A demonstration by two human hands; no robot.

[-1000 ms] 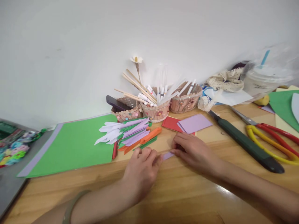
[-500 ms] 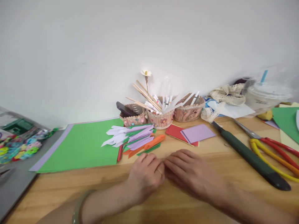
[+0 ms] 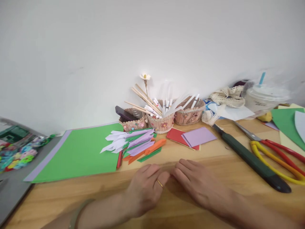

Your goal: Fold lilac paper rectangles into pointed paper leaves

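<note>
My left hand (image 3: 147, 187) rests low over the wooden table, its fingers curled and pressed together, with a gold ring on one finger. Close beside it, my right hand (image 3: 199, 183) has its fingers bent down in the same way. The thumb sides of the hands nearly meet. Whatever they pinch, if anything, is hidden under the fingers. Just beyond the hands lie folded paper strips (image 3: 140, 144) in white, purple, orange and green. Small purple paper rectangles (image 3: 199, 136) partly cover red paper ones (image 3: 176, 136).
Green paper sheets (image 3: 73, 156) lie at the left beside a grey laptop (image 3: 14, 197). Decorated baskets (image 3: 160, 124) with markers and sticks stand against the wall. At the right are a dark green-handled tool (image 3: 252, 157), scissors (image 3: 281, 156), lace (image 3: 228, 95) and a lidded cup (image 3: 264, 97).
My hands have come slightly apart at the fingertips and sit a little lower in view. The view has shifted slightly, so the table things appear a bit further left.
</note>
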